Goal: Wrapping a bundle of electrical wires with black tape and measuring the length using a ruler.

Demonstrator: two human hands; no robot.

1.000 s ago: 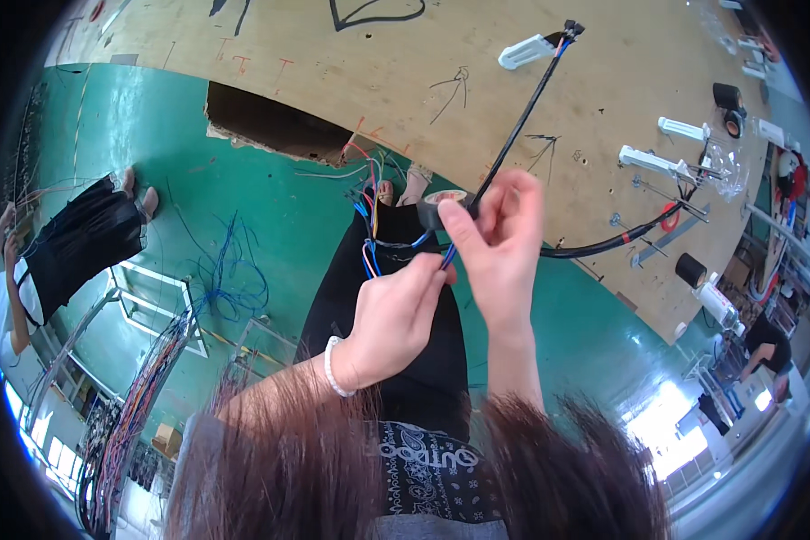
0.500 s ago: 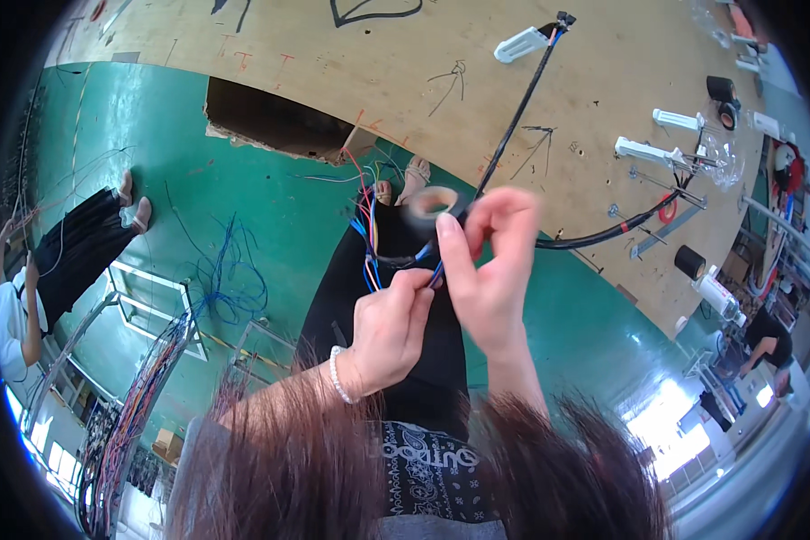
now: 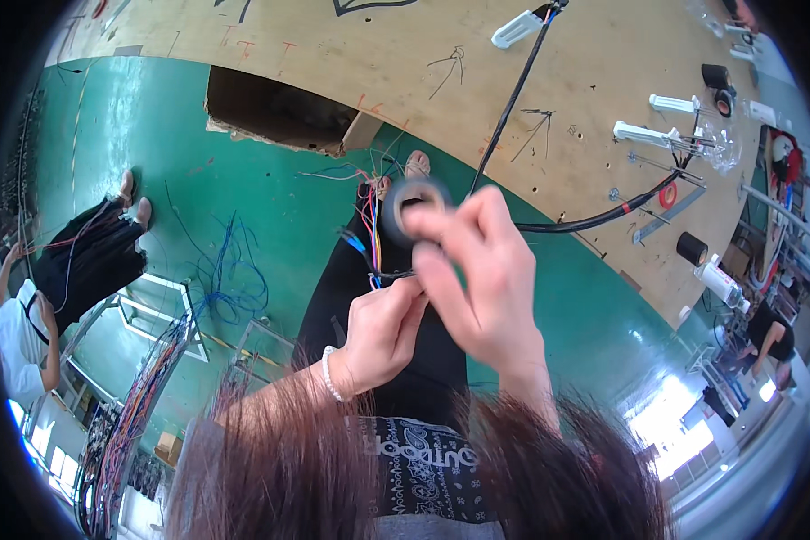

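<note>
My left hand (image 3: 380, 328) is closed, with fingertips pinched on a wire bundle (image 3: 373, 261) of blue, red, yellow and dark strands. Its loose ends fan out above the fingers, over my dark-clothed lap. Just to the right, my right hand (image 3: 490, 283) grips a roll of black tape (image 3: 392, 214), blurred by motion, with a finger at its core. The roll is above the left fingertips. Part of the bundle between the two hands is hidden by the right fingers. A black-wrapped cable branch (image 3: 511, 112) rises behind the right hand and another thick branch (image 3: 594, 222) runs right.
The wooden board (image 3: 369, 63) carries white clips (image 3: 646, 133), metal pins and black tape rolls (image 3: 691, 247) at its right. An open cardboard box (image 3: 362, 133) stands below its edge. Blue wires (image 3: 234, 270) lie on the green floor. Another person (image 3: 31, 333) handles wires at the left.
The tape roll has moved left and slightly down with my right hand, which has turned over toward the left fingertips. My left hand stays almost in place, still pinching the bundle.
</note>
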